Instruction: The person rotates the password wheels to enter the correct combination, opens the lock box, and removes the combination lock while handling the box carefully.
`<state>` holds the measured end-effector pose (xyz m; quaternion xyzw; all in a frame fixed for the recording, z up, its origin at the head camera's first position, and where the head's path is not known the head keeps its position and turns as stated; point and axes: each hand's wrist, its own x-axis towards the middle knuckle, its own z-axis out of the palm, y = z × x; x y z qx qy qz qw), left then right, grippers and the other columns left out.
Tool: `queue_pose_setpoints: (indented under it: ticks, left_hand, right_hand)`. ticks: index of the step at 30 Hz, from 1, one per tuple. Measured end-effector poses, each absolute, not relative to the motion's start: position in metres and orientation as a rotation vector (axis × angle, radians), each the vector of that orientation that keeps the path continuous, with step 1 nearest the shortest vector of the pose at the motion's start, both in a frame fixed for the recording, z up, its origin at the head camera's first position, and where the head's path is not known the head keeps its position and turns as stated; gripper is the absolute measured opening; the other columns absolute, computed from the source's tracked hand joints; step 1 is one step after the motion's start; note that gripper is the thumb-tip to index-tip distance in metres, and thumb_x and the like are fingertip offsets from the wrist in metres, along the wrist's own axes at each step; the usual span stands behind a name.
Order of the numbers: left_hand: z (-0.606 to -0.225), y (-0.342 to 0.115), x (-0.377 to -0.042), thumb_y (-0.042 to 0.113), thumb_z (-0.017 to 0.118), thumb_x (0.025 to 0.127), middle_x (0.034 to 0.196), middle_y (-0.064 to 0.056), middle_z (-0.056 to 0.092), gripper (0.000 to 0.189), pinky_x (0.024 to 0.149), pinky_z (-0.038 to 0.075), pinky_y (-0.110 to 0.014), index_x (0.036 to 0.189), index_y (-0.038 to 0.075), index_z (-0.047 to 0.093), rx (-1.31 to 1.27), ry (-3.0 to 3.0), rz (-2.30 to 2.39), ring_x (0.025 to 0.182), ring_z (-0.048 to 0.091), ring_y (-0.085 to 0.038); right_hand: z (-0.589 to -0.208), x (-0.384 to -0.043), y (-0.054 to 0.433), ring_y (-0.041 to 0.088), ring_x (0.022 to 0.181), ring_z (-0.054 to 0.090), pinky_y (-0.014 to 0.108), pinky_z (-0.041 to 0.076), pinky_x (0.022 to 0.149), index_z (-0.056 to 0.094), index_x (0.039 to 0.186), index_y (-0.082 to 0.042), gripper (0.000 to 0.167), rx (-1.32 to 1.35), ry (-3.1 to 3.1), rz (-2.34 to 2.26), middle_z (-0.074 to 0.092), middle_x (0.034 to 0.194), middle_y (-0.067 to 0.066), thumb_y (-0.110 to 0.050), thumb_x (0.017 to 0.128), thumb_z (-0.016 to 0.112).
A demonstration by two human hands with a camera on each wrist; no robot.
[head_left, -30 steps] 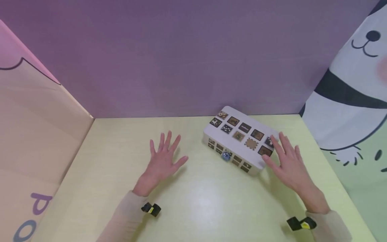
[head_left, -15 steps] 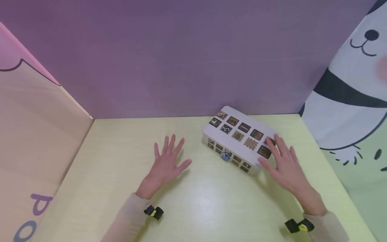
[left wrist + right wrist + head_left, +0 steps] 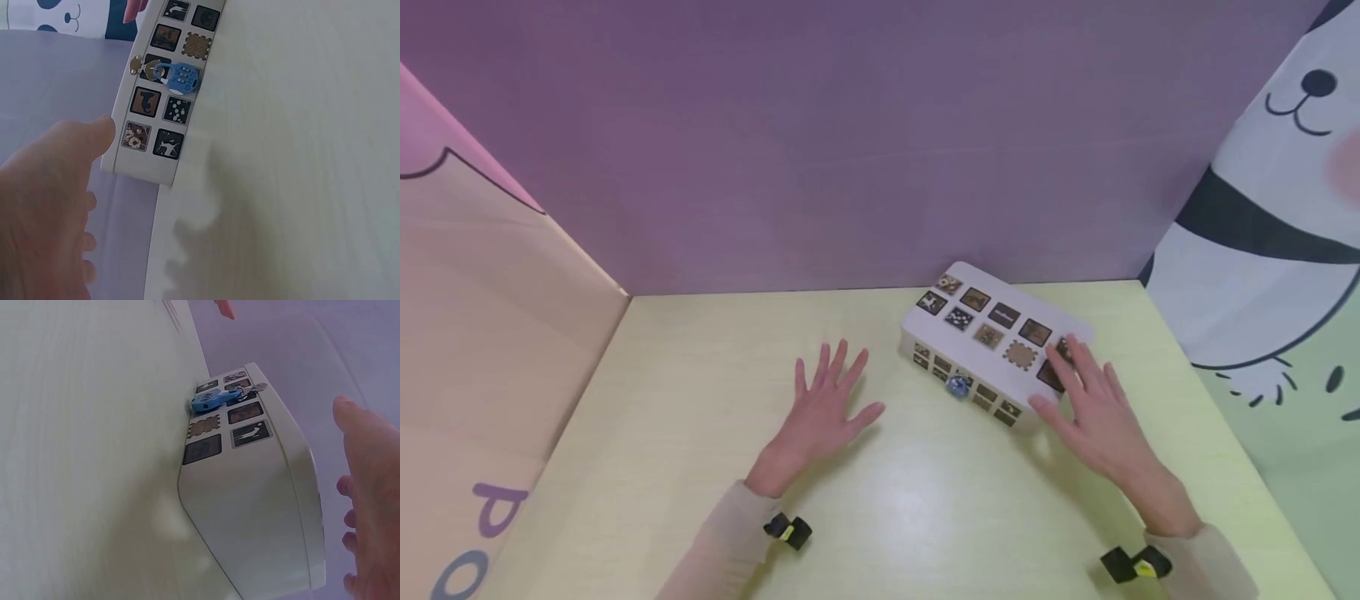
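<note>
A white box with square pictures on its lid and side sits at an angle near the back of the table. On its front hangs a blue combination padlock, fastened through a small metal clasp. My right hand hovers by the box's right end with its fingers spread, covering part of the lid from the head view; the right wrist view shows a gap between thumb and box. To the left of the box, my left hand is held over the table, fingers spread, holding nothing.
The pale wooden table extends in front of the box. A purple cloth wall stands right behind it. Printed panels close off both sides, with a panda on the right one.
Both hands have drifted slightly toward the middle, the left one rightward and nearer me, the right one leftward. The box stays in place on the table.
</note>
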<state>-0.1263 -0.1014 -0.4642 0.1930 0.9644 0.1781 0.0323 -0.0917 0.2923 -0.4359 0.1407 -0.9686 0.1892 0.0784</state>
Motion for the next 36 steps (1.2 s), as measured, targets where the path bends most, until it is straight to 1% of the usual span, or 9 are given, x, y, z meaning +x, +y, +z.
queue_pose_setpoints:
  ticks: [7,11,14,16,23,25,28,32,36]
  left_hand:
    - [-0.466,-0.096,-0.125,0.067,0.041,0.102,0.172,-0.018,0.004,0.083,0.121,-0.006,-0.071,0.166,0.022,0.014,0.622,2.956,0.546,0.157,0.001,-0.044]
    - [-0.468,-0.093,-0.124,0.068,0.041,0.102,0.172,-0.018,0.005,0.083,0.121,-0.007,-0.070,0.166,0.023,0.014,0.622,2.950,0.543,0.158,0.001,-0.043]
    - [-0.469,-0.090,-0.123,0.069,0.040,0.102,0.172,-0.016,0.003,0.083,0.122,-0.007,-0.069,0.166,0.024,0.013,0.627,2.941,0.535,0.158,0.000,-0.042]
    - [-0.470,-0.089,-0.123,0.069,0.039,0.102,0.172,-0.016,0.003,0.083,0.122,-0.007,-0.068,0.166,0.024,0.013,0.630,2.938,0.541,0.158,-0.002,-0.041]
    - [-0.471,-0.085,-0.120,0.068,0.039,0.102,0.172,-0.016,0.005,0.082,0.122,-0.006,-0.068,0.166,0.023,0.014,0.644,2.935,0.560,0.158,0.000,-0.042]
    - [-0.471,-0.084,-0.119,0.068,0.039,0.103,0.172,-0.015,0.004,0.081,0.123,-0.005,-0.067,0.166,0.023,0.014,0.650,2.931,0.564,0.158,0.001,-0.041]
    - [-0.469,-0.083,-0.118,0.066,0.038,0.103,0.172,-0.014,0.004,0.080,0.124,-0.004,-0.066,0.166,0.023,0.015,0.663,2.918,0.585,0.158,0.002,-0.041]
    - [-0.469,-0.082,-0.118,0.064,0.037,0.105,0.172,-0.016,0.006,0.078,0.124,-0.002,-0.065,0.166,0.022,0.015,0.702,2.906,0.608,0.158,0.003,-0.041]
    - [-0.471,-0.080,-0.117,0.063,0.038,0.105,0.172,-0.017,0.009,0.076,0.124,0.000,-0.066,0.165,0.020,0.018,0.740,2.910,0.625,0.158,0.005,-0.041]
  right_hand:
    - [-0.436,-0.090,0.286,0.046,0.156,0.014,0.066,0.007,0.124,0.023,0.164,-0.009,0.076,0.436,-2.899,0.545,0.011,0.171,0.023,-0.049,0.105,0.052]
    - [-0.437,-0.089,0.284,0.046,0.155,0.015,0.062,0.003,0.126,0.023,0.164,-0.010,0.077,0.444,-2.902,0.528,0.010,0.171,0.023,-0.050,0.105,0.052]
    - [-0.438,-0.088,0.282,0.046,0.155,0.015,0.056,-0.002,0.128,0.022,0.164,-0.010,0.076,0.457,-2.900,0.524,0.010,0.171,0.023,-0.050,0.105,0.052]
    - [-0.439,-0.088,0.280,0.045,0.155,0.016,0.054,-0.002,0.128,0.023,0.164,-0.011,0.077,0.467,-2.900,0.519,0.010,0.171,0.023,-0.049,0.105,0.052]
    - [-0.440,-0.086,0.274,0.048,0.153,0.020,0.062,0.008,0.126,0.025,0.163,-0.009,0.077,0.491,-2.889,0.514,0.013,0.170,0.023,-0.049,0.104,0.054]
    - [-0.441,-0.086,0.273,0.047,0.153,0.020,0.059,0.006,0.127,0.026,0.163,-0.010,0.076,0.505,-2.876,0.525,0.014,0.170,0.023,-0.049,0.104,0.054]
    - [-0.442,-0.086,0.271,0.046,0.153,0.022,0.059,0.010,0.127,0.027,0.163,-0.010,0.076,0.530,-2.853,0.520,0.017,0.169,0.023,-0.050,0.104,0.054]
    - [-0.444,-0.086,0.267,0.045,0.152,0.026,0.061,0.016,0.125,0.030,0.162,-0.009,0.076,0.569,-2.810,0.494,0.023,0.168,0.023,-0.052,0.104,0.054]
    - [-0.444,-0.086,0.263,0.045,0.151,0.028,0.061,0.018,0.125,0.034,0.160,-0.006,0.075,0.602,-2.785,0.488,0.026,0.166,0.022,-0.051,0.103,0.055]
